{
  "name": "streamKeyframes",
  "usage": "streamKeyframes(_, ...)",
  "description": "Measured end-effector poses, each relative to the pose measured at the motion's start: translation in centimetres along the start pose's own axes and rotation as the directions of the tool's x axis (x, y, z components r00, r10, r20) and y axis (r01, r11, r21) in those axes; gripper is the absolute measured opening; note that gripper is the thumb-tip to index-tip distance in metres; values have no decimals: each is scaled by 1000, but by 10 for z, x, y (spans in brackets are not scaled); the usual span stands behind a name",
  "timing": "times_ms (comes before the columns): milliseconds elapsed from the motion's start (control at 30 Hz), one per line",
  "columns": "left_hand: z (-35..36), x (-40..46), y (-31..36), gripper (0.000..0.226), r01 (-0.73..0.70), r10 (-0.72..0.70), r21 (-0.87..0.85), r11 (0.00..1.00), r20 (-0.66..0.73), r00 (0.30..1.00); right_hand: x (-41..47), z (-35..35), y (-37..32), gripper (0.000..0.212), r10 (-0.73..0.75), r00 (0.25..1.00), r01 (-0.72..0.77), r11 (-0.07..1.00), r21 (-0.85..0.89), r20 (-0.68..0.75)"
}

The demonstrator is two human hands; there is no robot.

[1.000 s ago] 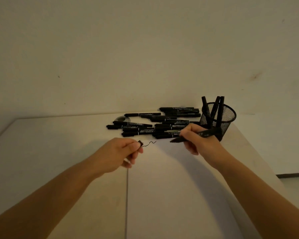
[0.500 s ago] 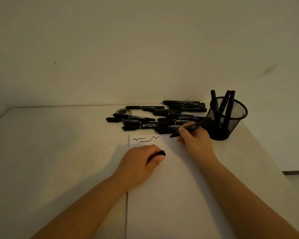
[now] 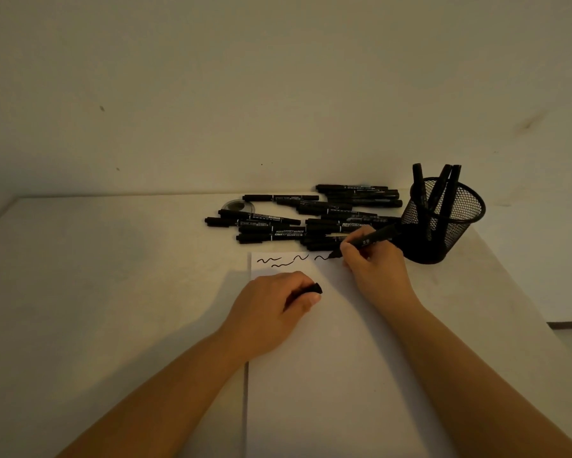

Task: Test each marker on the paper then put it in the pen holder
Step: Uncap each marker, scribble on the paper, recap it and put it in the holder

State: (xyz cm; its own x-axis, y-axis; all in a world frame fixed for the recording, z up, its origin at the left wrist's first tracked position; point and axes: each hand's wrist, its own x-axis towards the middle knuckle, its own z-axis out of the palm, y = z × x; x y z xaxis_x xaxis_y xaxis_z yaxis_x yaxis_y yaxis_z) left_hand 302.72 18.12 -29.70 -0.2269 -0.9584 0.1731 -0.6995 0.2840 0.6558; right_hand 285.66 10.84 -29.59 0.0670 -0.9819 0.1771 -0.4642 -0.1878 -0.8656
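Marker tip on the paper, cap held in the other hand

The black marker (image 3: 365, 242) sits right of frame centre, slanting up toward the right, its tip touching the top edge area of the white paper (image 3: 327, 375) at the end of a fresh squiggle (image 3: 322, 258). The right hand (image 3: 373, 269) has its fingers curled round the marker's barrel in a writing grip. Three more wavy black strokes (image 3: 283, 261) lie to the left along the paper's top. Just below them the left hand (image 3: 271, 312) rests on the paper, fingers curled round a small black cap (image 3: 316, 288) that pokes out beside the thumb. The two hands are apart. Just right of the marker stands the black mesh pen holder (image 3: 456, 226), with three markers (image 3: 436, 190) upright and leaning inside it. Above the paper, at frame centre, a pile of black markers (image 3: 311, 216) lies flat on the pale table (image 3: 96, 276), and a tape roll (image 3: 237, 205) sits at the pile's upper left, near the wall
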Motion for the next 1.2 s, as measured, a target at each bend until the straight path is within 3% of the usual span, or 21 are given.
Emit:
streamKeyframes(100, 0, 0, 1, 14, 1, -1, -9, 1000, 0, 1000, -3, -5, -5, 17, -8, 991, 11, 1000, 21, -135)
streamKeyframes(167, -1, 0, 1, 11, -3, 3, -4, 1000, 10, 1000, -5, -10, -10, 19, 0, 981, 21, 994, 107, -194)
streamKeyframes(233, -1, -1, 1, 17, -3, 4, -10, 1000, 12, 1000, -9, -14, -16, 16, 79, 983, -31, 960, 277, -165)
streamKeyframes(267, -1, -1, 2, 21, -1, 1, -18, 1000, 10, 1000, -11, -14, -20, 12, 167, 980, -108, 903, 416, -109)
streamKeyframes(333, -2, -1, 2, 23, -2, 2, -38, 999, -2, 1000, -15, -11, -25, 16, 344, 935, -303, 648, 699, 86)
streamKeyframes(400, -1, -1, 1, 20, -4, 3, -56, 998, -12, 1000, -19, -6, -26, 23, 377, 901, -384, 461, 800, 216)
streamKeyframes(633, -1, -1, 0, 14, -15, 15, -76, 997, -4, 1000, -27, 2, -15, 40, 230, 959, -273, 611, 743, 163)
streamKeyframes(800, -2, 0, 1, 18, -8, 8, -87, 996, 3, 1000, -29, 2, -15, 38, 186, 966, -259, 659, 706, 181)
streamKeyframes(1000, -4, -1, 4, 21, -11, 12, -64, 998, 14, 1000, -36, 1, -18, 20, 22, 968, -173, 784, 597, 251)
streamKeyframes(1200, -5, -3, 4, 11, -49, 49, -32, 998, 7, 999, -42, 0, -24, 32, 19, 979, -135, 808, 574, 203)
